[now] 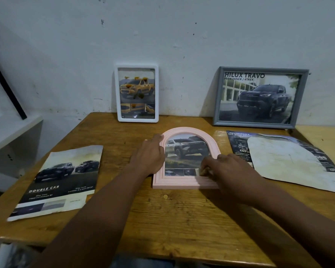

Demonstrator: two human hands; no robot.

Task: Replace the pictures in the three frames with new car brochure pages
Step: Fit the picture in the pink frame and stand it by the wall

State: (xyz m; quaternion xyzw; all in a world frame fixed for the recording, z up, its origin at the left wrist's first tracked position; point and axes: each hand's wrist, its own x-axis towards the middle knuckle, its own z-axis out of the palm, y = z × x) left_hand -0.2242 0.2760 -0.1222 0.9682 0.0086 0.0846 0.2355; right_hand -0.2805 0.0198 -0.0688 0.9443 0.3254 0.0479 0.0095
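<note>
- Nearby, a worn wooden desk fills the view, its grain scuffed.
- On its left lies a "DOUBLE CAB" brochure page; loose pages lie on the right.
- Between them, flat at the middle, lies the pink arched frame with a car picture inside. The left hand rests straight-fingered against its left edge, and the right hand curls its fingers onto the lower right corner.
- Behind, a white frame and a grey frame lean on the marked white wall.
- Far left stands a white shelf.
</note>
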